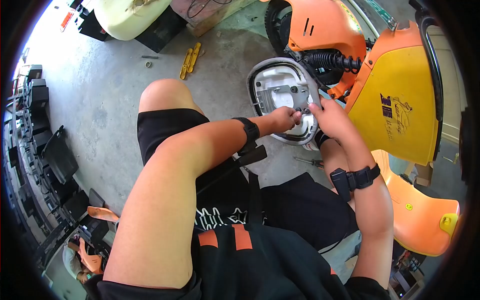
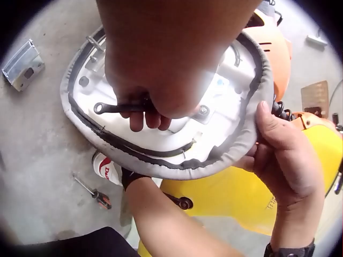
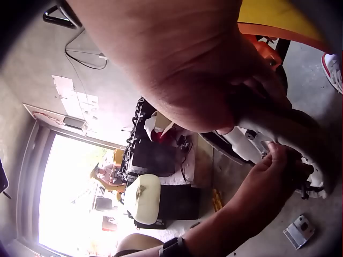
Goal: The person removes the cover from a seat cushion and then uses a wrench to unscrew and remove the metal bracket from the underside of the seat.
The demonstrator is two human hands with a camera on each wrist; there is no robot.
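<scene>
A scooter seat [image 1: 267, 80] is held with its underside up, showing a white shell [image 2: 128, 128], a grey cover edge and a metal hinge plate [image 1: 276, 99] with bolts. My left hand [image 1: 286, 119] curls its fingers round a dark wrench [image 2: 115, 108], whose ring end sticks out past the fingers; the other end is hidden under the hand. Beside that hand a bolt [image 2: 203, 110] shows on the shell. On the seat's near side my right hand [image 1: 332, 117] grips the rim, thumb on the underside and fingers behind, as the left wrist view shows.
An orange and yellow scooter body [image 1: 400, 100] stands close on the right, with its wheel and shock absorber [image 1: 332, 61] behind the seat. A screwdriver [image 2: 94, 193], a metal bracket [image 2: 24, 65] and yellow parts [image 1: 190, 61] lie on the floor. An orange panel [image 1: 420, 215] is at lower right.
</scene>
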